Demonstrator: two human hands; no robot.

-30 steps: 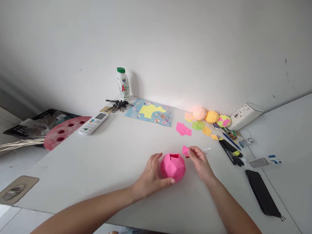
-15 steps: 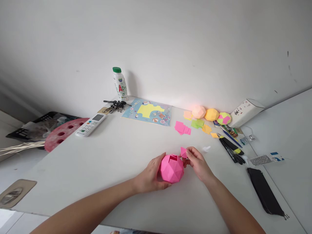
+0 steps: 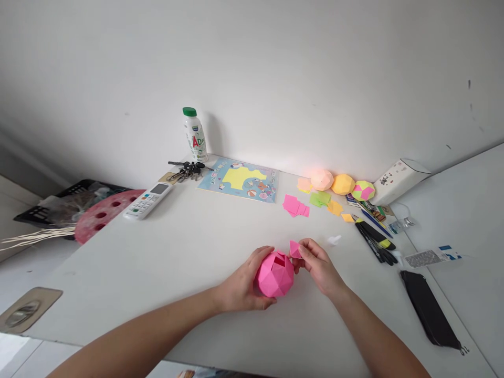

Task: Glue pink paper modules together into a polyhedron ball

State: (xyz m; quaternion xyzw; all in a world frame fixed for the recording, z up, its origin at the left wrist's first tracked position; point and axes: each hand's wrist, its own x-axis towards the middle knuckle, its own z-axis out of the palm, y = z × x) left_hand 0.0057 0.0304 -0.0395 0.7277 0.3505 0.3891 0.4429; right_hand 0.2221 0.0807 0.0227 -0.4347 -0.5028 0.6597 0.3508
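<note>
My left hand (image 3: 244, 283) is wrapped round the left side of a pink faceted paper ball (image 3: 276, 278), holding it just at the table's front middle. Near the top of the ball a gap shows a dark hollow inside. Between the thumb and fingers of my right hand (image 3: 315, 261) is a small folded pink paper piece (image 3: 294, 249), held beside the ball's upper right edge. Whether the piece touches the ball I cannot tell. Beyond my hands lie loose pink paper squares (image 3: 293, 205).
At the wall sit peach (image 3: 322, 179), orange (image 3: 343, 184) and yellow-pink paper balls (image 3: 363, 190). A box cutter (image 3: 374, 234), pens and a black pouch (image 3: 431, 310) lie right. A remote (image 3: 147, 201), keys (image 3: 189, 170), bottle (image 3: 196, 135) and blue booklet (image 3: 268, 184) lie left and back.
The ball has turned and shifted slightly left in my left hand, so its gap appears at a different slant. My right hand has moved a little left and down with the pink piece.
</note>
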